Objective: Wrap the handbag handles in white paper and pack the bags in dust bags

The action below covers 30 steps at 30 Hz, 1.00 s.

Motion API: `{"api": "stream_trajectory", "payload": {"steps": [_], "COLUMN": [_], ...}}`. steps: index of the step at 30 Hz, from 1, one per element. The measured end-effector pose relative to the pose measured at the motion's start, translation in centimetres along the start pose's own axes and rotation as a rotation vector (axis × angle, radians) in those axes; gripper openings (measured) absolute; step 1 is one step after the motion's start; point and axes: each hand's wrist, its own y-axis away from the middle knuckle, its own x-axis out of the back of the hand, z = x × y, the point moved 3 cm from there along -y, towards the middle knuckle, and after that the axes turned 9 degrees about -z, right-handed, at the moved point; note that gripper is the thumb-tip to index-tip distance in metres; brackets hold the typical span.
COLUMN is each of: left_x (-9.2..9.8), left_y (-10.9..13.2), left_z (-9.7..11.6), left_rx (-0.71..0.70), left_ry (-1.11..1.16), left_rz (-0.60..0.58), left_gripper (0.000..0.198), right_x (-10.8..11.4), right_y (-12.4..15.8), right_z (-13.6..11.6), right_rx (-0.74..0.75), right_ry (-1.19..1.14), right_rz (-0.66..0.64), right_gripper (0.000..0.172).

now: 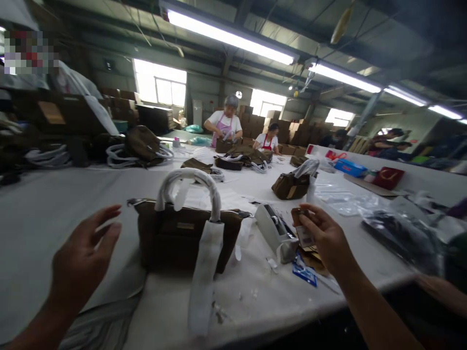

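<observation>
A dark brown handbag (164,243) stands upright on the white table, its handle (189,175) wrapped in pale padding and a white strip hanging down its front. To the bag's left, my left hand (82,253) is raised with thumb and fingers apart, holding nothing. My right hand (321,233) pinches a brown tag (302,231) with a white label, right of the grey tape dispenser (275,233). Below that hand lie more brown tags (315,262) and a blue-and-white packet (304,272).
Brown bags (294,184) with wrapped handles lie farther back. Clear plastic bags (401,233) cover the table's right side, near a blue box (350,167). Two people work across the table. Another person's arm (445,294) shows at the right edge.
</observation>
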Motion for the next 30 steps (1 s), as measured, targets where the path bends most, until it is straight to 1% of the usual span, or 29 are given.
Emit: {"api": "stream_trajectory", "payload": {"steps": [1,2,5,6,8,10,11,14,15,17,19,21,24,25,26,28,30], "left_x": [0.2,0.0,-1.8,-2.3,-2.8,-2.7,-2.6,-2.1,-2.0,-2.0,-2.2,-2.3,-2.1,-2.1,-2.0,-1.9,-1.4], "left_y": [-1.2,-2.4,-5.4,-6.1,-6.7,-6.5,-6.1,-4.6,-4.1,-3.6,-3.4,-3.4,-2.9,-2.6,-2.4,-2.2,-2.4], "left_z": [0.7,1.2,1.9,2.1,2.7,3.9,4.6,7.0,7.6,8.6,9.1,9.4,10.1,10.4,10.6,10.7,10.5], "left_rx": [-0.016,-0.042,-0.111,-0.125,-0.148,-0.169,-0.170,-0.140,-0.143,-0.196,-0.269,-0.350,-0.530,-0.585,-0.621,-0.634,-0.604], "left_ry": [0.006,0.044,0.165,0.184,0.174,0.190,0.233,0.430,0.464,0.460,0.425,0.401,0.366,0.324,0.259,0.106,-0.011], "left_rz": [-0.012,-0.062,-0.340,-0.411,-0.481,-0.535,-0.586,-0.812,-0.875,-0.965,-1.038,-1.102,-1.183,-1.194,-1.183,-1.098,-0.980], "left_gripper": [0.045,0.048,0.059,0.061,0.058,0.051,0.047,0.038,0.036,0.034,0.035,0.039,0.042,0.042,0.041,0.032,0.022], "right_x": [-1.6,-3.1,-7.9,-9.4,-12.2,-14.6,-15.6,-18.1,-18.8,-19.9,-20.8,-21.6,-22.4,-22.5,-22.5,-22.3,-22.0], "right_y": [1.0,2.0,4.4,5.0,6.0,6.5,6.7,6.8,6.7,6.7,6.5,6.3,5.6,5.4,5.0,4.3,3.6], "right_z": [-0.7,-1.3,-3.0,-3.5,-4.4,-4.9,-5.1,-5.4,-5.6,-6.0,-6.5,-7.0,-7.4,-7.3,-7.1,-6.4,-5.5], "right_rx": [-0.010,-0.018,0.006,0.027,0.078,0.122,0.140,0.197,0.212,0.246,0.283,0.315,0.369,0.382,0.376,0.315,0.251], "right_ry": [-0.089,-0.156,-0.222,-0.226,-0.216,-0.182,-0.151,-0.041,-0.007,0.039,0.077,0.096,0.084,0.064,0.038,-0.031,-0.088], "right_rz": [-0.026,-0.055,-0.177,-0.219,-0.277,-0.313,-0.332,-0.379,-0.395,-0.434,-0.496,-0.585,-0.758,-0.808,-0.848,-0.889,-0.866], "right_gripper": [0.053,0.053,0.045,0.042,0.036,0.032,0.030,0.027,0.026,0.025,0.022,0.021,0.019,0.018,0.018,0.022,0.026]}}
